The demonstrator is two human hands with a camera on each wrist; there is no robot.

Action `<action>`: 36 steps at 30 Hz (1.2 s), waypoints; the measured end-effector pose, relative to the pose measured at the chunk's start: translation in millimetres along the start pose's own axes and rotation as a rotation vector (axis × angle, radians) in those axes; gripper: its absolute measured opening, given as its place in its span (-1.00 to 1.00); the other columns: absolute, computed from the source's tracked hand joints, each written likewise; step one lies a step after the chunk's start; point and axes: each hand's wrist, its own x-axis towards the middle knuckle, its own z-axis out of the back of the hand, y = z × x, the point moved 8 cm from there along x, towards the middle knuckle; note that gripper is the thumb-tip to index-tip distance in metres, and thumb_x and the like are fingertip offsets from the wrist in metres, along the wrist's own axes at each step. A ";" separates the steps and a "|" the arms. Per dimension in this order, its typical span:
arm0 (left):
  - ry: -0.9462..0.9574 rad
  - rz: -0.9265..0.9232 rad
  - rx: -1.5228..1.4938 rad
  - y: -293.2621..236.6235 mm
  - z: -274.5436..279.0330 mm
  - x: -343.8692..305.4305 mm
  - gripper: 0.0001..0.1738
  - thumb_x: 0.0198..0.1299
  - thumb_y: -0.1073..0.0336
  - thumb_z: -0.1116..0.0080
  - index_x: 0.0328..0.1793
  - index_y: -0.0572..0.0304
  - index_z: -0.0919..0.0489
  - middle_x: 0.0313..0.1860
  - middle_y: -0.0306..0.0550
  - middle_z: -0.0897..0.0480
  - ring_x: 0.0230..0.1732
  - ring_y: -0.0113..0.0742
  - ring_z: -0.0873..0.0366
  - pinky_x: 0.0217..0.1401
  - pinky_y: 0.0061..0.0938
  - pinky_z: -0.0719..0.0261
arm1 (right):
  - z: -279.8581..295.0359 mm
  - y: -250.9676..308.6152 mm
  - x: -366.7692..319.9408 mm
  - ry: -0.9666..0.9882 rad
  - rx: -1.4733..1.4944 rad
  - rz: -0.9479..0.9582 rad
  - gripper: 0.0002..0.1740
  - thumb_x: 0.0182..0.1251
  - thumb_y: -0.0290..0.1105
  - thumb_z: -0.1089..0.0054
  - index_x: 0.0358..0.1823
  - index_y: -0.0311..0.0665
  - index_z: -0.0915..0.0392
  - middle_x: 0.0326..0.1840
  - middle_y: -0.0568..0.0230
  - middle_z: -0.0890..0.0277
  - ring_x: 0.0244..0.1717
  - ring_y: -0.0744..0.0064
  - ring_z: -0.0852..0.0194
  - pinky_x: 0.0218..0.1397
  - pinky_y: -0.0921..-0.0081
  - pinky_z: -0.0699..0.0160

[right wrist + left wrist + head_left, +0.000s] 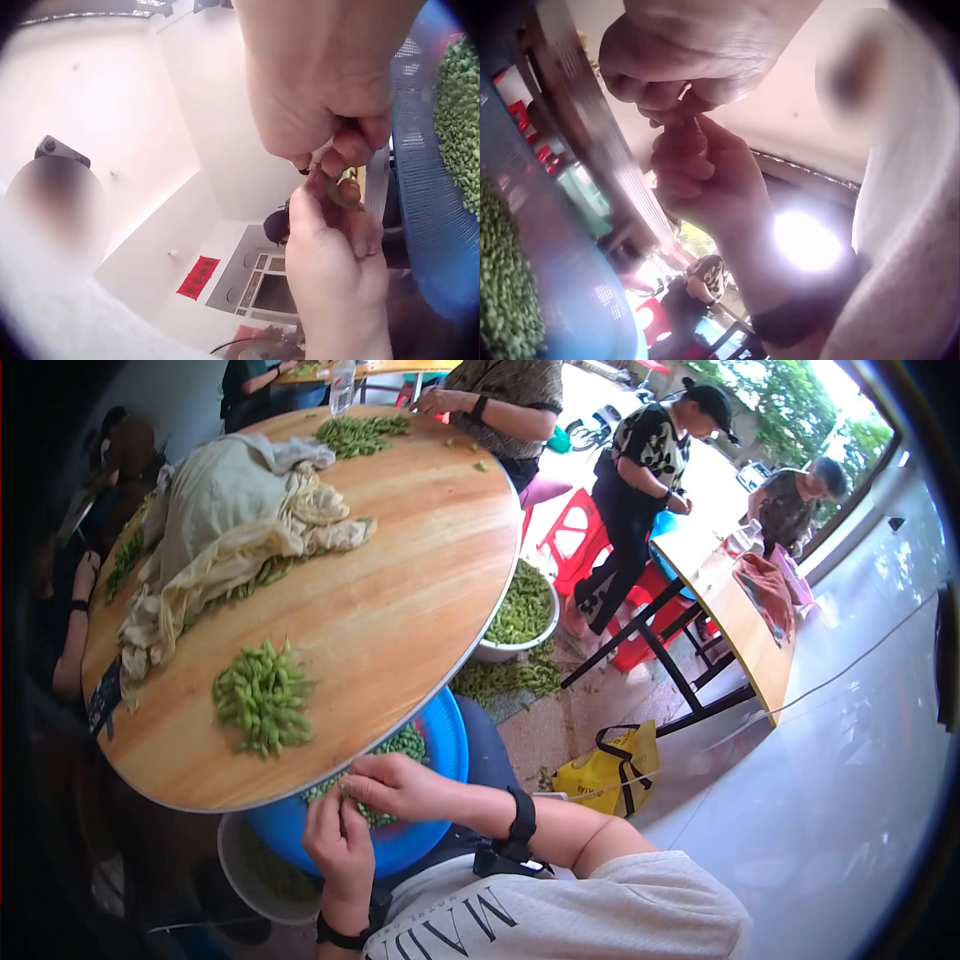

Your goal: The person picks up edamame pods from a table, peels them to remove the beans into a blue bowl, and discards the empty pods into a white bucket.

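Note:
My left hand [338,845] and right hand [400,785] meet fingertip to fingertip above a blue plastic basket [455,745] of shelled green beans [459,127]. In the right wrist view, a green bean pod [346,193] shows between the curled fingers of my left hand [334,255]. The thumb and fingers of my right hand [330,112] pinch at its end. Fingers cover most of the pod. A heap of unshelled pods [262,700] lies on the round wooden table [400,600] just beyond my hands.
A damp cloth [215,520] covers a mound on the table, with more pods [360,435] behind it. On the floor at right are a white tub of pods [525,605] and a yellow bag [605,770]. A pale bucket [240,860] stands below the basket. Several people are around the tables.

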 end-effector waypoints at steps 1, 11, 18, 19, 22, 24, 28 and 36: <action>-0.010 0.076 -0.112 9.7 -2.7 -2.9 -0.81 0.18 0.47 0.03 -0.17 0.48 -0.50 -0.48 -0.11 -0.46 -0.50 -0.42 -0.37 -0.47 -0.52 -0.34 | 1.4 -0.9 -1.2 -0.031 0.027 -0.035 -0.72 0.35 -0.30 0.08 -0.42 -0.39 -0.39 -0.63 0.27 -0.31 -0.58 0.52 -0.26 -0.49 0.54 -0.32; 0.040 0.988 -0.968 68.8 -44.5 -45.1 -0.83 0.25 0.30 0.04 -0.36 0.15 -0.52 -0.54 -0.36 -0.48 -0.65 -0.67 -0.26 -0.70 -0.79 -0.10 | 7.6 -8.4 -17.9 -0.149 -0.189 0.081 -0.79 0.30 -0.41 0.00 -0.48 -0.37 -0.41 -0.71 0.31 -0.33 -0.64 0.61 -0.29 -0.60 0.55 -0.29; 0.219 0.922 -0.988 78.5 -40.3 -52.9 -0.85 0.22 0.36 -0.02 -0.20 0.28 -0.54 -0.45 -0.21 -0.56 -0.60 -0.63 -0.36 -0.67 -0.77 -0.17 | 22.0 -51.5 -15.8 -0.107 -0.195 -0.261 -0.77 0.24 -0.31 -0.11 -0.43 -0.36 -0.46 -0.68 0.30 -0.31 -0.61 0.58 -0.25 -0.53 0.58 -0.29; 0.230 0.909 -0.933 80.0 -38.0 -55.3 -0.85 0.22 0.36 -0.02 -0.21 0.28 -0.54 -0.46 -0.21 -0.56 -0.61 -0.62 -0.35 -0.67 -0.77 -0.18 | 23.9 -45.9 -15.7 -0.107 -0.348 -0.221 -0.78 0.22 -0.32 -0.13 -0.41 -0.35 -0.47 -0.65 0.26 -0.34 -0.60 0.52 -0.29 -0.51 0.55 -0.32; 0.244 0.866 -0.718 80.9 -32.8 -55.5 -0.86 0.21 0.37 -0.02 -0.24 0.27 -0.54 -0.51 -0.24 -0.54 -0.64 -0.63 -0.33 -0.67 -0.75 -0.19 | 21.6 -9.7 -11.4 -0.174 -0.496 0.073 -0.82 0.13 -0.33 -0.19 -0.37 -0.32 -0.52 -0.56 0.14 -0.42 -0.53 0.32 -0.41 -0.46 0.46 -0.40; 0.257 0.809 -0.572 79.5 -30.9 -52.2 -0.87 0.21 0.37 -0.01 -0.27 0.27 -0.54 -0.55 -0.26 -0.52 -0.66 -0.63 -0.31 -0.67 -0.73 -0.19 | 12.7 2.0 -9.5 -0.143 -0.511 0.202 -0.83 0.08 -0.36 -0.22 -0.36 -0.30 -0.53 -0.51 0.11 -0.45 -0.47 0.23 -0.47 -0.43 0.41 -0.43; 0.327 0.736 -0.557 77.3 -31.3 -51.6 -0.86 0.21 0.35 0.01 -0.29 0.25 -0.53 -0.60 -0.33 -0.43 -0.64 -0.64 -0.26 -0.65 -0.70 -0.13 | 2.9 -22.4 -4.4 -0.026 -0.300 0.016 -0.85 0.03 -0.43 -0.23 -0.36 -0.33 -0.54 -0.49 0.10 -0.51 -0.42 0.27 -0.56 -0.35 0.43 -0.50; 0.421 0.955 -0.689 76.0 -36.1 -64.4 -0.89 0.13 0.43 -0.03 -0.40 0.32 -0.53 -0.63 -0.30 -0.43 -0.67 -0.65 -0.26 -0.66 -0.72 -0.15 | 12.8 -73.3 -9.7 0.008 -0.022 -0.274 -0.80 0.07 -0.35 -0.18 -0.40 -0.37 -0.50 -0.57 0.22 -0.49 -0.51 0.52 -0.42 -0.42 0.52 -0.41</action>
